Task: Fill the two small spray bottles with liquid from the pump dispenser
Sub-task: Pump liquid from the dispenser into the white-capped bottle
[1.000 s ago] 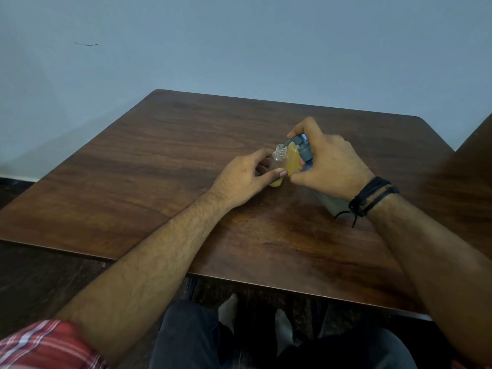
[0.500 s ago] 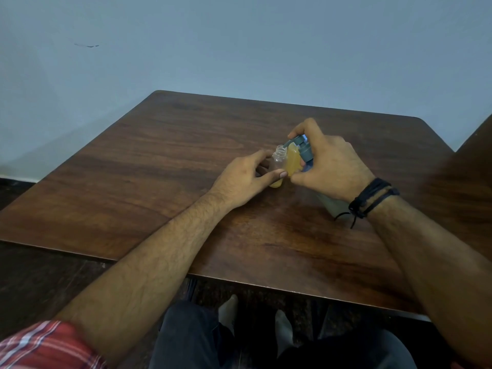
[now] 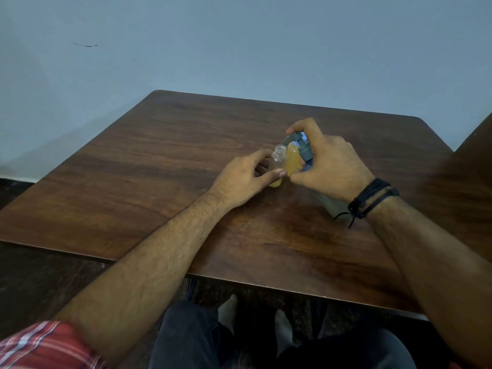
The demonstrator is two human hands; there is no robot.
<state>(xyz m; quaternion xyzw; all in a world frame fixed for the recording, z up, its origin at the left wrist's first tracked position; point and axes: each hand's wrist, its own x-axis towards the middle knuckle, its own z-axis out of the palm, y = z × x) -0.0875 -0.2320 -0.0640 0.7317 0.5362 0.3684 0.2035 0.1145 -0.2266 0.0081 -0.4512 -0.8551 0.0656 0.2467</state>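
At the far left, low in the view, a red plaid sleeve (image 3: 40,347) is seen on the left arm. The left hand (image 3: 241,179) is laid on the wooden table (image 3: 133,182), and its thumb and fingers are curled round a small clear spray bottle (image 3: 278,166), which is held upright with its threaded neck open and uncapped. A shallow layer of yellow liquid is seen at the bottom of this bottle, below the thumb; the rest of it looks empty.

Touching it, just to the right, a second small bottle (image 3: 292,162) filled with yellow-orange liquid is seen between the two hands. Whether it is gripped by the right thumb or only stands against it cannot be told.

Above and right of that bottle, the grey pump dispenser (image 3: 302,145) is held by the right hand (image 3: 330,169). The index finger is hooked over the pump head, the thumb lies low beside the full bottle, and the spout is pointed left, its tip just above the open neck of the clear bottle. The dispenser's body is largely hidden behind the right palm.

Black cord bracelets (image 3: 370,199) are worn on the right wrist. The two hands are close together, nearly touching at the thumbs.
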